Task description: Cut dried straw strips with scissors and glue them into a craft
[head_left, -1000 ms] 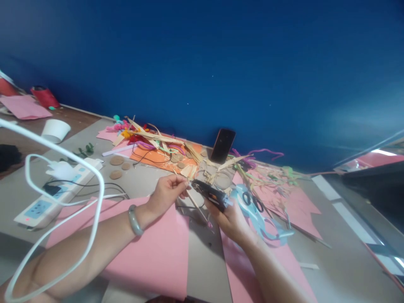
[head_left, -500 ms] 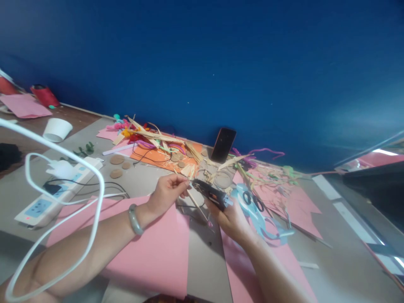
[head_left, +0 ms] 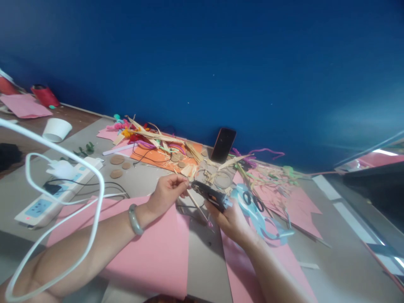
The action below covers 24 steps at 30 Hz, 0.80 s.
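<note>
In my right hand [head_left: 229, 221] I grip a black hot glue gun [head_left: 210, 194], its nozzle pointing left. My left hand [head_left: 170, 189], with a bangle [head_left: 135, 219] on its wrist, is pinched at the nozzle; whatever lies between those fingertips is too small to make out. A thin pale stick [head_left: 197, 204] slants down from just below the left fingertips, with a pinkish bit at its lower end. I cannot tell whether the left hand holds this stick. Sheets of pink paper [head_left: 158, 252] lie under both forearms.
A power strip [head_left: 39, 206] with a looping white cable [head_left: 100, 202] is at left, near a white cup [head_left: 57, 129]. Behind my hands are a phone [head_left: 223, 145] against the blue wall, wooden discs [head_left: 116, 159] and raffia strips [head_left: 158, 134]. Scissors [head_left: 252, 200] and blue ribbon [head_left: 263, 223] lie at right.
The glue gun's nozzle has dipped very slightly by the left fingertips. Otherwise both hands and the objects around them stay in place.
</note>
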{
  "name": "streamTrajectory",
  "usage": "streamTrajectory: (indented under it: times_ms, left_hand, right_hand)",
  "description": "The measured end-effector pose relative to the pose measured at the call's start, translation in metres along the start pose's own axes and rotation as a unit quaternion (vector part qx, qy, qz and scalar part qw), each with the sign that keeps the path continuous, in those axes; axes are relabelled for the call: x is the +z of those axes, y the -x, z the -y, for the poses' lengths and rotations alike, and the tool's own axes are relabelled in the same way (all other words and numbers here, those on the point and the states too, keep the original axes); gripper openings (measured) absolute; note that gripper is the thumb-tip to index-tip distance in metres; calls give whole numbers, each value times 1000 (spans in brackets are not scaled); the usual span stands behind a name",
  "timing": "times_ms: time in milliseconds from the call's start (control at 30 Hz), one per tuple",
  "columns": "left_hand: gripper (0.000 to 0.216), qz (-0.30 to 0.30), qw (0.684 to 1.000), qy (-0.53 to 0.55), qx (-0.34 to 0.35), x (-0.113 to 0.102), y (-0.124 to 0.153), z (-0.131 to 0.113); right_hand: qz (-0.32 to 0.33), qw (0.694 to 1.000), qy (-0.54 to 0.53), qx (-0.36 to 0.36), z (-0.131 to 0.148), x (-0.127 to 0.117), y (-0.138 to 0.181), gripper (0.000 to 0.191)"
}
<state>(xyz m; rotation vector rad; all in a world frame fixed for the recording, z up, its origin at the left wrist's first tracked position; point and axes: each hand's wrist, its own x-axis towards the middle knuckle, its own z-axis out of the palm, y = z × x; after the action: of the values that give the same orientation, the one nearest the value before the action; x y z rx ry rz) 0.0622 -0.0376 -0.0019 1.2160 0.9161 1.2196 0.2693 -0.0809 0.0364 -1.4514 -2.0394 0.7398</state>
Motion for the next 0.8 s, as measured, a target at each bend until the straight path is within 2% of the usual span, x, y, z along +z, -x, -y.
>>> streamTrajectory:
  times_ms: [600, 800]
  left_hand:
    - [18, 2, 1000, -1, 4, 1, 2, -2]
    - [19, 1, 1000, -3, 5, 1, 1, -3]
  right_hand:
    - [-16, 1000, 1, -2, 4, -2, -1, 23]
    - [2, 1000, -1, -4, 5, -4, 0, 22]
